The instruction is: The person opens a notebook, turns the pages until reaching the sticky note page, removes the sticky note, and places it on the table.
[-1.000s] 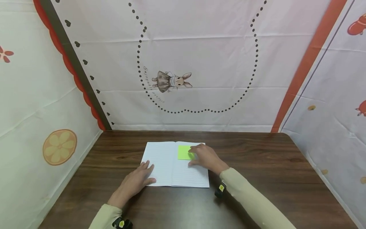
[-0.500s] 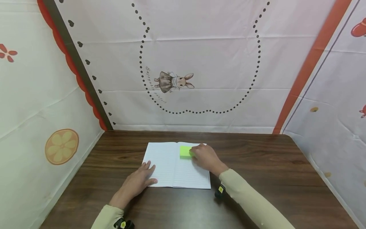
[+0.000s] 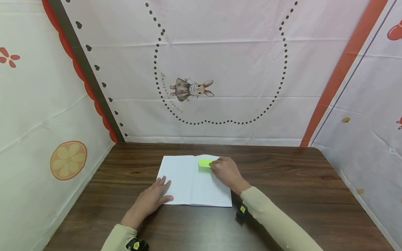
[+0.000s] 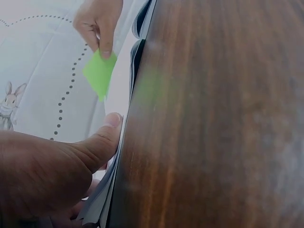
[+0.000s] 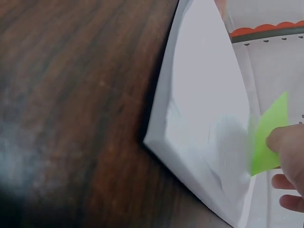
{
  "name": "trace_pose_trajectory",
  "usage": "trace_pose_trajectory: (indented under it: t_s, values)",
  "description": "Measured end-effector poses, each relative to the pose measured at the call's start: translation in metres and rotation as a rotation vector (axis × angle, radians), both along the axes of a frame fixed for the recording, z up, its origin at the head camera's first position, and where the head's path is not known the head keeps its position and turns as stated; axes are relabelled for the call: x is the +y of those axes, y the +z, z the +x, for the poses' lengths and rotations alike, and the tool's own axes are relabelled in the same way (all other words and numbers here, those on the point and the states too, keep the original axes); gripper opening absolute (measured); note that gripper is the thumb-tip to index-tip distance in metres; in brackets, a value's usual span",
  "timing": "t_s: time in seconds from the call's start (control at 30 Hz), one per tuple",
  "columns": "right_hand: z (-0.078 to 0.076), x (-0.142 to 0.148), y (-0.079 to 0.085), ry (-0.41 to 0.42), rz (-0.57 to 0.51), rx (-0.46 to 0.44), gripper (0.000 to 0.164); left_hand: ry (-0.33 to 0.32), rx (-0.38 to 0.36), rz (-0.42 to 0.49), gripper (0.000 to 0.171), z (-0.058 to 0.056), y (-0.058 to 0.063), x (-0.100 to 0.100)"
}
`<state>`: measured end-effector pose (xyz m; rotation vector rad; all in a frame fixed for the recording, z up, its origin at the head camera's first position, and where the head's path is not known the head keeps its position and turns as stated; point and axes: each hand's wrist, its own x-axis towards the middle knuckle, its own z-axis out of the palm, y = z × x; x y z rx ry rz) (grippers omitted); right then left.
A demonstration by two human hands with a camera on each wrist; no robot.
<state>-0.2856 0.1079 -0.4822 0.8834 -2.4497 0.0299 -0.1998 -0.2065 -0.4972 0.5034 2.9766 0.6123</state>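
An open lined notebook point(image 3: 179, 195) lies on the wooden table. Over the upper part of its right page, my right hand point(image 3: 226, 172) pinches a bright green sticky note point(image 3: 205, 162) at its right end, between thumb and fingers. The note point(image 4: 99, 73) stands up from the page in the left wrist view. One edge of the note point(image 5: 270, 133) meets the paper in the right wrist view; whether it sticks there I cannot tell. Spread across the left page's lower left edge, my left hand point(image 3: 150, 198) rests with straight fingers, thumb point(image 4: 102, 142) near the bottom edge.
Brown wooden tabletop point(image 3: 276, 181) surrounds the notebook. Behind it hangs a white cloth point(image 3: 238, 76) with a printed rabbit, and more printed cloth stands at both sides. Each wrist carries a small black camera, such as the right one point(image 3: 242, 211).
My right fingers have closed on the sticky note's right end. The note has gone from lying flat to being tilted up off the page. My left hand stays in place.
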Motion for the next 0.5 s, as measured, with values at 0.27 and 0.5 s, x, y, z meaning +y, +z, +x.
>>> trace_pose_trajectory:
  t_s: [0.27, 0.5]
  values:
    - [0.005, 0.012, 0.003, 0.048, -0.058, 0.100, 0.023, 0.003, -0.010, -0.006, 0.066, 0.001, 0.004, 0.002]
    - [0.011, 0.036, 0.008, 0.098, -0.015, 0.219, 0.026, 0.009, -0.021, -0.009, 0.066, 0.002, 0.005, 0.001]
